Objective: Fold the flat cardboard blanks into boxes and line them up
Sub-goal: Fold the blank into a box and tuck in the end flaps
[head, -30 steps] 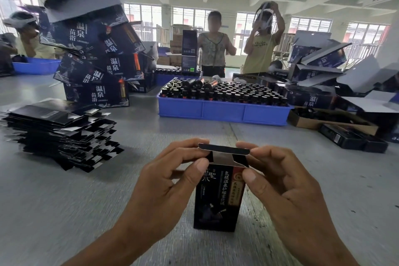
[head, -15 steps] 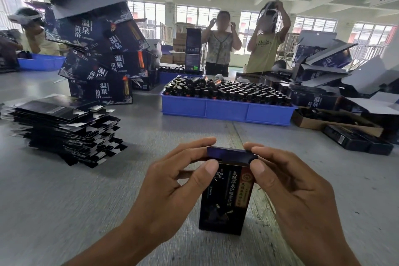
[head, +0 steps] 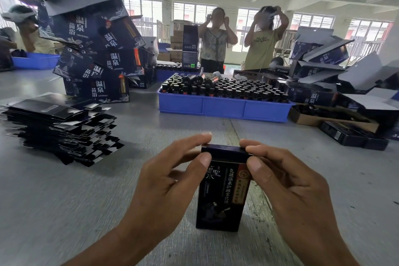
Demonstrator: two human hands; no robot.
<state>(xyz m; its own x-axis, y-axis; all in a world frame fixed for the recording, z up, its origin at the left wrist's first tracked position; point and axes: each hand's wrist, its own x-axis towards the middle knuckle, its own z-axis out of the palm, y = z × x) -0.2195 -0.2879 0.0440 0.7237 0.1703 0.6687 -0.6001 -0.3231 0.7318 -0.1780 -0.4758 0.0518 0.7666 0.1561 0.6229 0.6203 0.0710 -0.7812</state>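
A small black box with gold and red lettering stands upright on the grey table right in front of me. Its top lid lies closed. My left hand pinches the box's upper left corner between thumb and fingers. My right hand pinches the upper right corner the same way. A stack of flat black cardboard blanks lies on the table to the left.
A blue tray full of dark bottles sits behind the box. Large dark cartons are piled at the back left, and more opened cartons at the right. Two people stand beyond the tray; another person is at far left.
The box's top flap, standing open a second ago, has been pressed down and now lies closed. Both hands stay on the top corners. The people behind raised their arms.
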